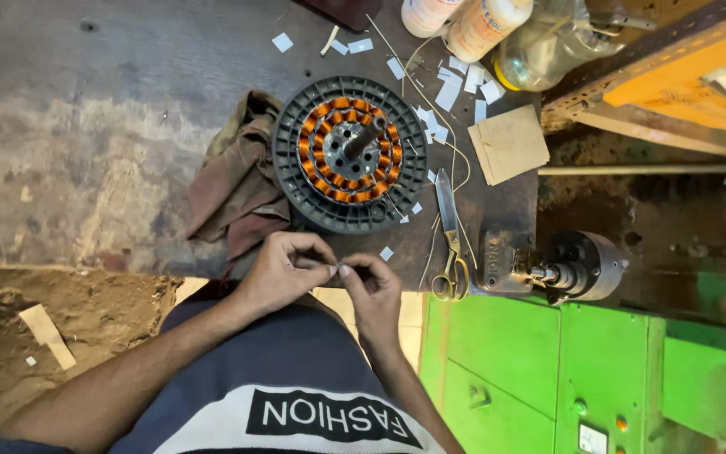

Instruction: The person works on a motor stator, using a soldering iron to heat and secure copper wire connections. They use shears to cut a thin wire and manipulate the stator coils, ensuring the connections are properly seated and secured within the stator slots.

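Below the motor stator [349, 151], both hands' fingers [323, 267] pinch one tiny, light, bendy bit; hold it gently by its ends.

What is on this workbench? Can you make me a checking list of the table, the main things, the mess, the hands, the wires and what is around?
Surface: worn dark grey workbench, stained and dusty.
Job's things: round dark plastic motor stator with orange copper coils, lying flat; a tiny pale piece is pinched between both hands, too small to identify.
Clutter: brown crumpled rag, yellow-handled scissors, small white paper slips, tan card pieces, white plastic bottles, clear bottle.
Grippers: left hand and right hand meet fingertip to fingertip at the bench edge.
Cables: thin pale wire running past the stator.
Surroundings: green metal cabinet, grey metal winding chuck, orange frame.
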